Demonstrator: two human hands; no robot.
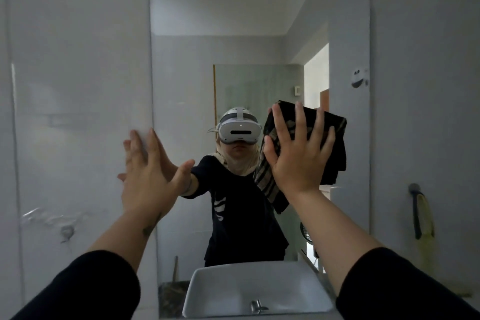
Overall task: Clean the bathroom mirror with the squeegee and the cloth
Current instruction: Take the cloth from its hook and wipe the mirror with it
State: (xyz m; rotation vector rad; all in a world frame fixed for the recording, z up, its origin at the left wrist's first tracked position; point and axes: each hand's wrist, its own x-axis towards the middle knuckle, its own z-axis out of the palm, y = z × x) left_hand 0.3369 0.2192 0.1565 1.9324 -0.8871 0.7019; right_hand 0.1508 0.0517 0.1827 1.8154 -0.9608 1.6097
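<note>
The frameless bathroom mirror (233,23) hangs on the white tiled wall straight ahead. My right hand (298,153) presses a dark patterned cloth (335,135) flat against the glass at mid height on the right side, fingers spread over it. My left hand (148,176) rests flat, fingers apart, on the mirror's left edge where it meets the tiles, and holds nothing. The mirror reflects a person in a dark top wearing a headset. No squeegee is in view.
A white basin with a tap (257,306) shows in the bottom of the mirror. On the right wall a hook (414,188) holds a blue and yellow item (423,218). A small round sticker (358,78) sits on the wall higher up.
</note>
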